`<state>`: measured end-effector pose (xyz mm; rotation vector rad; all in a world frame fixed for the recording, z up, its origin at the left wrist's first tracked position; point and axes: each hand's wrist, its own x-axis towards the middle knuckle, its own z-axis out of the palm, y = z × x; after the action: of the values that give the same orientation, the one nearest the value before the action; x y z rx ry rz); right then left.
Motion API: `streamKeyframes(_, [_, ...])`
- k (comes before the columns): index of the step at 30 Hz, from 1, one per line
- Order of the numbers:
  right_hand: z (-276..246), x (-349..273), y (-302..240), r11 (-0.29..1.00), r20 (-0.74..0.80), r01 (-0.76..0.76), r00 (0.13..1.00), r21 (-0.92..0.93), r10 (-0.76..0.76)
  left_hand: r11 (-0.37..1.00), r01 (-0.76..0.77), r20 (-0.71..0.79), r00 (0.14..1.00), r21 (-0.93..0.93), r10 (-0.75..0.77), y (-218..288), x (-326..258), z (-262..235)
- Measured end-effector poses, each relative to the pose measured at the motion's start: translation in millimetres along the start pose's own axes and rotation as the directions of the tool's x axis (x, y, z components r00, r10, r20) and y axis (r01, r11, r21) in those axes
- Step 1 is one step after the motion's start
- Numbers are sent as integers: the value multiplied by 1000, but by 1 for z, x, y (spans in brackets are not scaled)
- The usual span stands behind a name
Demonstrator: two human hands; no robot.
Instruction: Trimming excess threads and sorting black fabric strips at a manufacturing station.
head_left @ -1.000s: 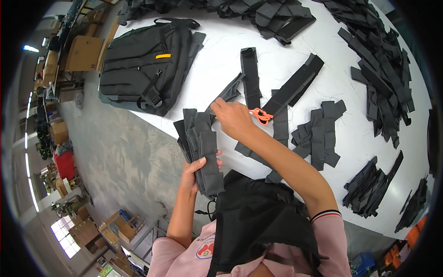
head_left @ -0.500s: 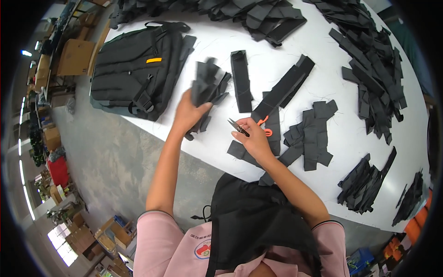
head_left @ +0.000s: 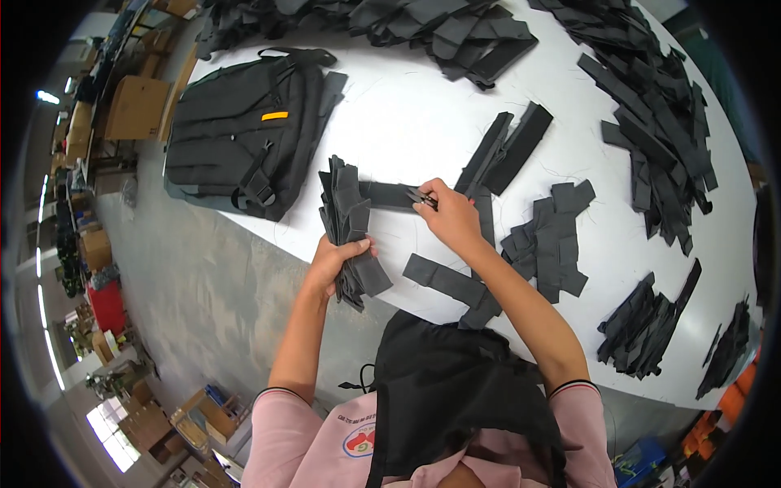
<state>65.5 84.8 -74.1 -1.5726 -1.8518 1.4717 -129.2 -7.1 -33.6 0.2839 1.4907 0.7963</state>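
Observation:
My left hand [head_left: 338,264] is closed around a thick bundle of dark grey fabric strips [head_left: 346,203], held over the table's near edge. A single dark strip [head_left: 386,196] stretches from the bundle toward my right hand [head_left: 451,218]. That hand is closed on small thread snips [head_left: 421,198], whose blades point left over the strip's end. Whether its fingers also pinch the strip, I cannot tell. Beyond my right hand lie two long dark strips [head_left: 517,150] side by side. Nearer to me, more strips [head_left: 443,279] lie partly under my right forearm.
A black backpack [head_left: 220,138] with a yellow tab lies at the left of the white table [head_left: 390,122]. Heaps of dark strips [head_left: 439,32] line the far edge, with more piles [head_left: 651,146] on the right. Cardboard boxes [head_left: 137,107] stand beyond the left edge.
The bundle in my left hand has come nearer to me. My right hand has moved slightly away from me. A strip now spans between them, and the orange loops beside my right hand are out of sight.

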Motion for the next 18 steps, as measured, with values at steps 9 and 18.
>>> streamKeyframes(9, [41, 9, -23, 732, 122, 544, 828, -410, -547, 981, -67, -5, 998, -181, 67, -26, -25, -24])
streamKeyframes(18, [71, 16, -29, 742, 254, 572, 820, -350, -513, 980, -21, 41, 999, -196, 30, -39, -42, -34])
